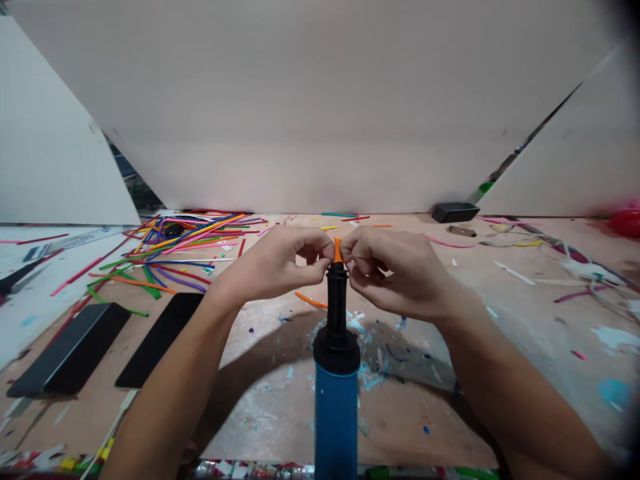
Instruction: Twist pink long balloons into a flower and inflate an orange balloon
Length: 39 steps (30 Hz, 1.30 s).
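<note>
A balloon hand pump with a blue barrel (336, 420) and a black neck (337, 300) stands upright in front of me. A short orange balloon (338, 249) sits at the tip of the neck, its upper end slightly flared. My left hand (285, 257) pinches it from the left with thumb and forefinger. From the right, my right hand (397, 267) does the same, with its other fingers curled in. The fingertips hide part of the balloon's sides, and the bottom of the pump lies beyond the frame.
Long uninflated balloons in many colours (200, 233) lie heaped at the left back. Near my left forearm are a black phone-like slab (160, 340) and a dark wedge-shaped block (70, 350). A black box (455, 213) rests by the white back panel (300, 133). Tangled white cables (590, 270) lie right.
</note>
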Motion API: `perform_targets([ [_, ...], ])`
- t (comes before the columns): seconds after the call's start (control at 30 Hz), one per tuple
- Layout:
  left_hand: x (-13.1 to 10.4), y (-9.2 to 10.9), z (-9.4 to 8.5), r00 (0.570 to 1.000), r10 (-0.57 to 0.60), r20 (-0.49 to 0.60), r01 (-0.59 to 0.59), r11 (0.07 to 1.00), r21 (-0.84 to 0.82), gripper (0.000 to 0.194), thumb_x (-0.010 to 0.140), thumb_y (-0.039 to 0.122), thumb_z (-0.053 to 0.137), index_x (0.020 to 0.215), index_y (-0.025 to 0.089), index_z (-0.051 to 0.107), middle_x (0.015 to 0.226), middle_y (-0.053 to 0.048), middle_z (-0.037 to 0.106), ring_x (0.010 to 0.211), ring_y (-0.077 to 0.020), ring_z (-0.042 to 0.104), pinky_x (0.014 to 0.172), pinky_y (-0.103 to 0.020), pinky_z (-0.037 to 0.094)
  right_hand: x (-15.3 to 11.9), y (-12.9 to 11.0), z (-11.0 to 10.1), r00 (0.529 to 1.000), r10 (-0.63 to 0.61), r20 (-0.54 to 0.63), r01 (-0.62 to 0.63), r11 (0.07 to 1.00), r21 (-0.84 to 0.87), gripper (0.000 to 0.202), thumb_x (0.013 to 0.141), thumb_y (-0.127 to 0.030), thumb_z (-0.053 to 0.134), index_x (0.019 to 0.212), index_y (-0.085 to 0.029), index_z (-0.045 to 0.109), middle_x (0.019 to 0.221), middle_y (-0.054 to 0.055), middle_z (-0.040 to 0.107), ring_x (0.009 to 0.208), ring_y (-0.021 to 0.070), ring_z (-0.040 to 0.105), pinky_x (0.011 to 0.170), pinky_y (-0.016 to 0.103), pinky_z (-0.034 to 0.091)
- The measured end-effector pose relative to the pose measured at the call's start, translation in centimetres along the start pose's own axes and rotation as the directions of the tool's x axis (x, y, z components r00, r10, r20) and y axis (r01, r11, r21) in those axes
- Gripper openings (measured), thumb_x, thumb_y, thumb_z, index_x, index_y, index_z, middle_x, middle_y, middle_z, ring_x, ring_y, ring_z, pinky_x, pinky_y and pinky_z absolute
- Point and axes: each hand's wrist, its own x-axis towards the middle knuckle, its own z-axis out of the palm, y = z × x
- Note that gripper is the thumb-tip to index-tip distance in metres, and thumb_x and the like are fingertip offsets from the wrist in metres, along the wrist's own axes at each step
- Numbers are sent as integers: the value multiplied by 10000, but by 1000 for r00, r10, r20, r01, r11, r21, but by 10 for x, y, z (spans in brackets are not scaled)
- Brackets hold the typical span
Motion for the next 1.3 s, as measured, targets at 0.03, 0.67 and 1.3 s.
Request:
perform_targets([
  [0.03, 1, -5, 1, 998, -55, 24, 57, 990, -133, 16, 822, 168, 605, 821, 155, 597, 774, -8, 603, 708, -103, 563, 659, -217, 447, 0, 1, 1, 1000, 13, -2, -13, 1000, 9, 216, 719, -34, 513, 742, -215, 397, 701, -16, 541, 620, 106, 459, 574, 228, 310],
  [0.67, 33, -78, 41, 857, -516, 25, 35, 10, -999, 290, 1017, 315, 351, 879, 190, 573, 498, 72, 326, 324, -64, 312, 333, -148, 238, -13, 80, 56, 732, 647, 213, -627, 518, 581, 465, 800, -501, 696, 1102, -204, 503, 1074, 75, 605, 873, 173, 630, 677, 292, 517],
  [1.3, 54, -148, 19, 567, -823, -27, -93, -31, -995, 373, 937, 364, 583, 1246, 156, 567, 1241, -109, 594, 1059, -218, 616, 889, -431, 552, -61, -104, 103, 91, 585, 806, -502, -672, 545, 355, 921, -536, 529, 984, -194, 462, 677, -2, 623, 452, 110, 572, 433, 228, 480],
])
